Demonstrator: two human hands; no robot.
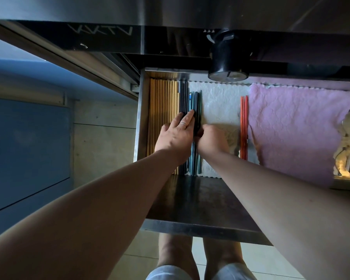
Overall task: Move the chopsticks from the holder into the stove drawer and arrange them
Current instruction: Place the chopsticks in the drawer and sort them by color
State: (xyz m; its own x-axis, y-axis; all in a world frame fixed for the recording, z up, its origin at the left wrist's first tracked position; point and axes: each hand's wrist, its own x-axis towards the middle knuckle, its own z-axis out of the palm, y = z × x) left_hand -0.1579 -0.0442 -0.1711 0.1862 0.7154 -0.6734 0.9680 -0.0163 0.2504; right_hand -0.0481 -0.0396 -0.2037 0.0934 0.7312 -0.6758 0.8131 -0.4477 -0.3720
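The steel stove drawer (138, 122) is pulled out below me. Wooden chopsticks (162, 102) lie in a tidy row along its left wall. Beside them lie dark and teal chopsticks (192, 98). My left hand (175, 136) rests flat on the dark ones, fingers spread, a ring on one finger. My right hand (211, 139) presses against the right side of the same bundle, its fingers curled around a few sticks. A few orange-red chopsticks (243, 122) lie apart further right. The holder is not in view.
A white liner (220, 104) covers the drawer floor and a pink cloth (295, 128) fills its right part. A black stove knob (228, 59) juts out above the drawer's back. The drawer's dark front section (200, 201) is near my legs. Blue cabinet at left.
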